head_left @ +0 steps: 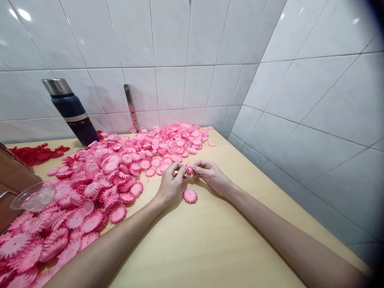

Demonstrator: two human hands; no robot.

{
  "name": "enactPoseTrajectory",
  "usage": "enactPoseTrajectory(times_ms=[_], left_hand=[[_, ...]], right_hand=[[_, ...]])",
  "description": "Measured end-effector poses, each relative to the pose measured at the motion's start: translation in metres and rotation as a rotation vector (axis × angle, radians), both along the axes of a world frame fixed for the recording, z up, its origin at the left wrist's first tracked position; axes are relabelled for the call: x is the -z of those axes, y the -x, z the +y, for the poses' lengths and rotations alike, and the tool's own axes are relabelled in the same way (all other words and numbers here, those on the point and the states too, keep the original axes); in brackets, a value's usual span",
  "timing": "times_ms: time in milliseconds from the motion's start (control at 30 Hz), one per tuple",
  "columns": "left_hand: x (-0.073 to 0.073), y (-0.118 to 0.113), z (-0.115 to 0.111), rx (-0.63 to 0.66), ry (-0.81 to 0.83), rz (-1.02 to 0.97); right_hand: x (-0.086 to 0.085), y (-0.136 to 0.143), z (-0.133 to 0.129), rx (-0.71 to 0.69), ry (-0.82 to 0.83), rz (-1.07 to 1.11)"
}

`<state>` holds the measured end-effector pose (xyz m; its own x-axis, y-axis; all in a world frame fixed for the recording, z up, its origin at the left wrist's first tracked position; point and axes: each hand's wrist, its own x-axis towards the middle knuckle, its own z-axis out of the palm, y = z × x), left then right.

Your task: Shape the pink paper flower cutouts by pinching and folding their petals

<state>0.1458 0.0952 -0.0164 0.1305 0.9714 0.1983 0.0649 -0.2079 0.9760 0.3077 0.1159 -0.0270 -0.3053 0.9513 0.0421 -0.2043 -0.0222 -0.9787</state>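
The left hand and right hand meet above the counter, each one's grip pinched on the small pink flower piece between them. A flat pink disc with a jagged edge lies just below it on the counter. To the left spreads a large heap of pink discs, with a dark blue bottle behind it and a clear plastic lid at its left edge.
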Motion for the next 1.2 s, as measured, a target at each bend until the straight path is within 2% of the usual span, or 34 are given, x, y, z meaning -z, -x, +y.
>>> enactPoseTrajectory(times_ms=[233,333,467,567,700,867,1033,1200], left_hand=[[0.0,0.0,-0.001,-0.01,0.013,-0.029],[0.004,0.001,0.004,-0.037,0.061,-0.153],[0.01,0.005,0.016,-0.165,0.128,-0.354],[0.011,0.007,0.021,-0.174,0.159,-0.407],[0.012,0.006,0.021,-0.118,0.195,-0.4],[0.016,0.006,0.02,-0.121,0.199,-0.354],[0.011,0.007,0.015,-0.113,0.152,-0.273],[0.005,0.004,0.009,0.013,0.032,-0.119]], right_hand=[[-0.003,0.002,-0.002,-0.022,0.063,0.069],[-0.005,-0.001,0.0,-0.012,0.08,0.11],[-0.003,-0.011,0.007,0.081,0.086,0.212],[-0.001,-0.015,0.011,0.125,0.076,0.234],[0.001,-0.01,0.008,0.102,0.044,0.155],[0.006,-0.007,0.006,0.091,-0.036,0.052],[0.006,-0.007,0.005,0.08,-0.096,-0.017],[-0.003,-0.004,-0.003,0.058,-0.178,-0.136]])
